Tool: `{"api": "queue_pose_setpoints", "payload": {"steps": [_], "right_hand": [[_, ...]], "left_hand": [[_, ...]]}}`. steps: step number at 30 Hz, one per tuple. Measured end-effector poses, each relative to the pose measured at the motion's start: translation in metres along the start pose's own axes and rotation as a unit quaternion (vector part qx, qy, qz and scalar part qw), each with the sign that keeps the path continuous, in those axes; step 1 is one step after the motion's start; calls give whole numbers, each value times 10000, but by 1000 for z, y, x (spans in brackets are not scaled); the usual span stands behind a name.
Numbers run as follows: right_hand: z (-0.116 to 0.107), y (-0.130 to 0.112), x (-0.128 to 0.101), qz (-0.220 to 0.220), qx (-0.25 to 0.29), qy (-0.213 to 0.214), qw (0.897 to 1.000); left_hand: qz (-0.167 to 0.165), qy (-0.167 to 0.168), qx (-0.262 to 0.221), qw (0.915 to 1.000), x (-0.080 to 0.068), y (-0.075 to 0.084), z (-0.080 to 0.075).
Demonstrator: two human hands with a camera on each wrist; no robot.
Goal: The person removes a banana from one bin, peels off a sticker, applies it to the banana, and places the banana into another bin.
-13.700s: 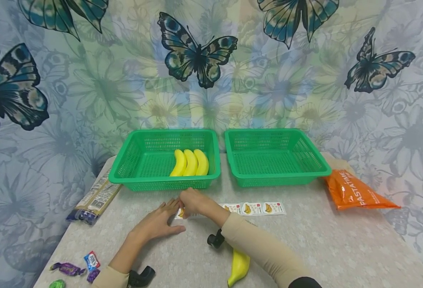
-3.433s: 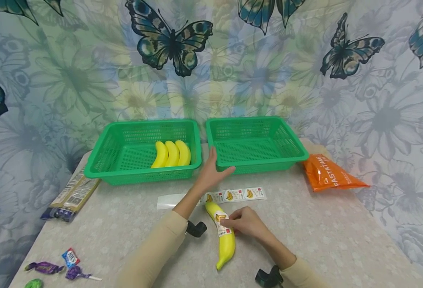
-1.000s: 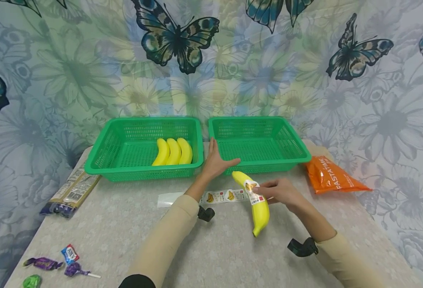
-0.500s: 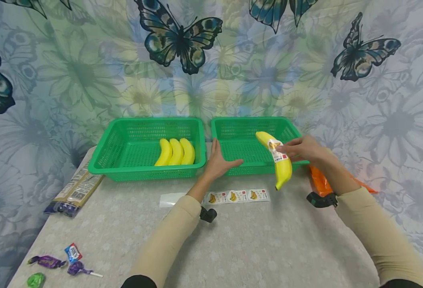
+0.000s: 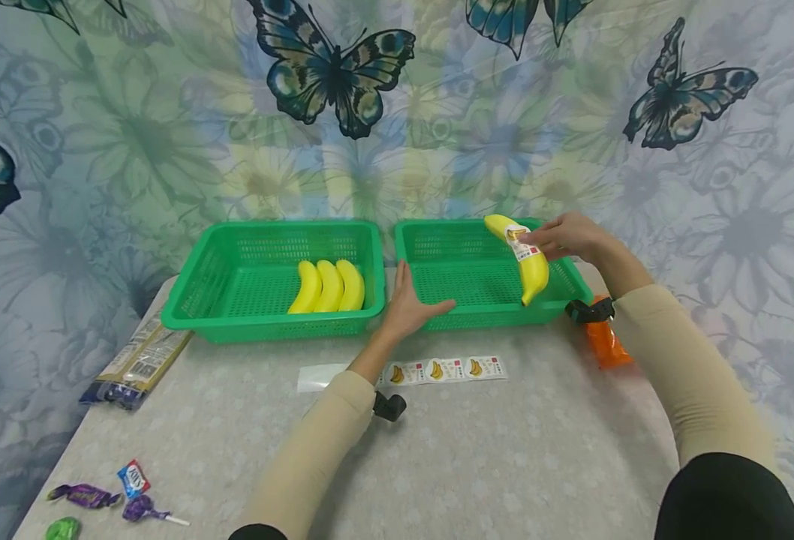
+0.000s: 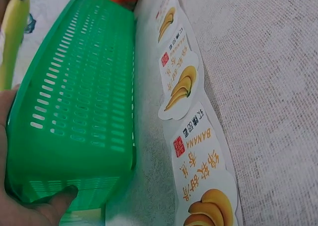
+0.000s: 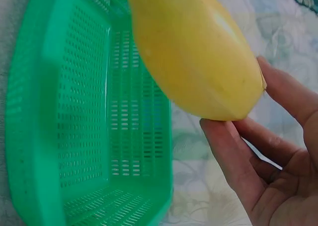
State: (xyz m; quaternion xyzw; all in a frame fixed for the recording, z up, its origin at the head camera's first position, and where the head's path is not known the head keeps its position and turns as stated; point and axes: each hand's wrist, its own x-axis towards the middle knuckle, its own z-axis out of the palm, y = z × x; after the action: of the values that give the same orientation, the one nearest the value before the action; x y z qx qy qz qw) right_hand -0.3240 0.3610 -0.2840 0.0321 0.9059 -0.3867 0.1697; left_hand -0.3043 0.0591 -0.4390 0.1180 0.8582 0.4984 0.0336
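Above the right green basket (image 5: 481,289), a labelled banana (image 5: 528,262) is held in the right hand (image 5: 566,236), its grip closed round the fruit. The basket's front corner is steadied by the flat, wide left hand (image 5: 407,307). Three bananas (image 5: 329,286) are contained in the left basket (image 5: 235,300).

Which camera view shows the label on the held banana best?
The head view: the label shows white across the banana that the right hand grips over the right basket. The right wrist view shows only plain yellow peel, no label. The left wrist view shows only the banana's tip.
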Motion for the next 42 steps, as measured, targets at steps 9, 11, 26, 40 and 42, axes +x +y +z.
{"api": "queue_pose_setpoints", "payload": {"steps": [9,11,26,40,42], "right_hand": [[-2,12,45,170,-108,271,9994],[-1,17,51,208,-133,278,9993],[2,51,96,779,-795,-153,9937],[20,66,107,1154,-1219,-204,9856],[20,67,108,1145,-1435,-127,9829]], "left_hand": [[16,-9,-152,9999,-4,-1,1],[7,-16,-80,10000,-5,-1,1],[53,-48,-9,10000,-6,0,-3],[55,63,14,10000,-10,-3,-2],[76,77,17,9999,-10,-2,-3]]}}
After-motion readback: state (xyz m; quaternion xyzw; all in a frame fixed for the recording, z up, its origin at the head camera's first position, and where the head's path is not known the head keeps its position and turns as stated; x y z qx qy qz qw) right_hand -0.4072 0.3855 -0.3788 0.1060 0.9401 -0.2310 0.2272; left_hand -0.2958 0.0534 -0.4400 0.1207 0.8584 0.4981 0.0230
